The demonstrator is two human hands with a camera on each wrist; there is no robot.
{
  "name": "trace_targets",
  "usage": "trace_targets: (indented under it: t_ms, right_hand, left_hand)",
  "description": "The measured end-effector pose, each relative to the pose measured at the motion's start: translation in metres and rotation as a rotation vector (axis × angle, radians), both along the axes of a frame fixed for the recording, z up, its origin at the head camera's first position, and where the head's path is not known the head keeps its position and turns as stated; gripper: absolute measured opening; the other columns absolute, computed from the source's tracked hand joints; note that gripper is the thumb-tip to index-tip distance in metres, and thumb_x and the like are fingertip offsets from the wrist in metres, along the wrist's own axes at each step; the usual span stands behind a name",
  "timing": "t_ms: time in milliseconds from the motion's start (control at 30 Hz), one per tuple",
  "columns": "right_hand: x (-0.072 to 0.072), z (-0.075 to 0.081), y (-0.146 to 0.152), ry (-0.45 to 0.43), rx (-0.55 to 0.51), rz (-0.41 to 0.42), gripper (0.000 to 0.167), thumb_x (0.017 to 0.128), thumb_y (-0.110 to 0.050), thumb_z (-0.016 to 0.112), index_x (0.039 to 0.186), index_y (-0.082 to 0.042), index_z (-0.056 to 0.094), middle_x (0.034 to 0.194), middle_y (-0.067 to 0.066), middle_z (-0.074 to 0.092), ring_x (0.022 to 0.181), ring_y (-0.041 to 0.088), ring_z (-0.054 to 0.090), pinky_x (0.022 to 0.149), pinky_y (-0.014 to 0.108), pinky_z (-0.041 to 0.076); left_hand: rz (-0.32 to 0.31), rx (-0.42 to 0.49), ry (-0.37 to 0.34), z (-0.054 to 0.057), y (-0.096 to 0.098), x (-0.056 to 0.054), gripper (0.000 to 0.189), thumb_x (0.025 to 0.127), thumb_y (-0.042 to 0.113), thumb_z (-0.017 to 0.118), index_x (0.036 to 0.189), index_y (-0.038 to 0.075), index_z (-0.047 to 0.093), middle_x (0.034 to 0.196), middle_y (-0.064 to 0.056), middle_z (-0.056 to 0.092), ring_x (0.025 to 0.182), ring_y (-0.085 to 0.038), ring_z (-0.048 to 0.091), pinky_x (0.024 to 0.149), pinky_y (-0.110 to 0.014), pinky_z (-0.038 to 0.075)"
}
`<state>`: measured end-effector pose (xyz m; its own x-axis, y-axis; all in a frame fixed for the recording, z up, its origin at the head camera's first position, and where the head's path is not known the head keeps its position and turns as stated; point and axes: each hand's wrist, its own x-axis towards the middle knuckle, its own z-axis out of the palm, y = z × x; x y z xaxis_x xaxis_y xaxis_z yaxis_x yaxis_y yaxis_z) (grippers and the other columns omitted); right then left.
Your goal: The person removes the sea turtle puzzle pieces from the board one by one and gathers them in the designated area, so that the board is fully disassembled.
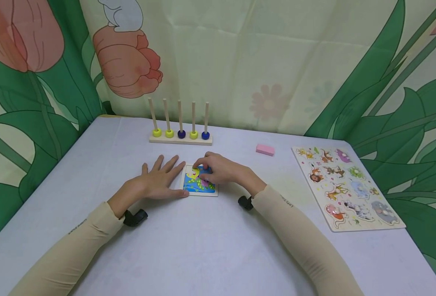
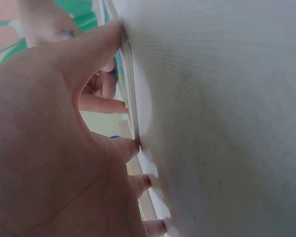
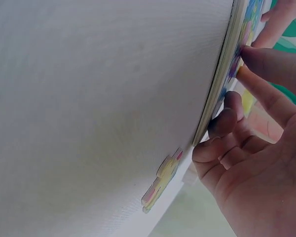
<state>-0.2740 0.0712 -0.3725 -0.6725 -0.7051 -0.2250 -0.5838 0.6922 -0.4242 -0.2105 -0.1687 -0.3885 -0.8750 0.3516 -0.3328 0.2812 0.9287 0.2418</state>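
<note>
A small picture puzzle [image 1: 199,189] in a pale wooden frame lies flat on the table, with a yellow, spotted figure on blue. My left hand [image 1: 158,183] is spread flat at its left side, thumb on the lower left corner and index finger along the edge. From the right, my right hand [image 1: 221,168] reaches over the puzzle. Its thumb and index finger pinch at the picture, their tips slightly apart on the surface; the right wrist view shows the other fingers [image 3: 222,123] curled beside the board's edge. The right hand hides part of the picture.
Behind the puzzle stands a wooden peg rack [image 1: 181,140] with a yellow or dark blue bead on each peg. A pink block [image 1: 265,150] lies at the back right. An animal peg puzzle board [image 1: 323,201] lies near the right edge. A printed curtain [image 1: 218,61] hangs behind the table.
</note>
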Motion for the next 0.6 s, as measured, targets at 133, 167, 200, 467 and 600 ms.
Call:
trace_targets:
  t_ms: [133,167,200,467,600]
  right_hand:
    - [0.0001,-0.0004,-0.0009,-0.002,-0.007,0.0,0.039,0.104,-0.025,0.069,0.143,-0.021,0.066,0.124,0.011,0.062,0.11,0.022,0.058,0.1,0.037,0.054]
    - [0.0001,-0.0006,-0.001,-0.002,-0.009,0.0,0.039,0.104,-0.025,0.069,0.142,-0.02,0.067,0.124,0.011,0.062,0.11,0.022,0.058,0.1,0.037,0.054]
    - [0.0002,-0.0009,-0.0012,-0.003,-0.011,0.0,0.039,0.104,-0.025,0.069,0.142,-0.02,0.067,0.125,0.011,0.062,0.11,0.023,0.058,0.1,0.037,0.054]
    - [0.0001,-0.0009,-0.0009,-0.002,-0.014,-0.005,0.038,0.104,-0.025,0.069,0.142,-0.021,0.067,0.127,0.012,0.061,0.112,0.024,0.059,0.103,0.039,0.054]
    - [-0.0002,-0.0007,-0.0009,-0.003,-0.014,-0.007,0.038,0.104,-0.026,0.069,0.142,-0.021,0.067,0.128,0.012,0.061,0.112,0.024,0.059,0.103,0.039,0.055]
  left_hand:
    - [0.001,0.006,-0.002,-0.0005,-0.0005,-0.0002,0.106,0.092,0.082,0.052,0.172,0.022,0.014,0.181,-0.013,0.0,0.163,-0.057,-0.004,0.115,-0.091,0.004]
    - [0.001,0.007,-0.003,-0.0003,-0.0003,0.0,0.106,0.092,0.082,0.052,0.172,0.022,0.015,0.181,-0.013,0.0,0.163,-0.057,-0.004,0.115,-0.091,0.004]
    - [0.0,0.009,-0.003,0.0001,-0.0002,0.0003,0.106,0.092,0.082,0.052,0.172,0.022,0.015,0.181,-0.013,0.0,0.163,-0.057,-0.004,0.115,-0.091,0.004]
    - [0.002,0.008,-0.008,0.0006,-0.0002,0.0,0.106,0.092,0.082,0.052,0.172,0.022,0.014,0.181,-0.013,-0.001,0.163,-0.057,-0.005,0.115,-0.09,0.003]
    - [0.004,0.01,-0.016,0.0014,-0.0003,-0.0006,0.107,0.092,0.082,0.052,0.172,0.023,0.014,0.181,-0.013,-0.003,0.163,-0.057,-0.006,0.115,-0.09,0.001]
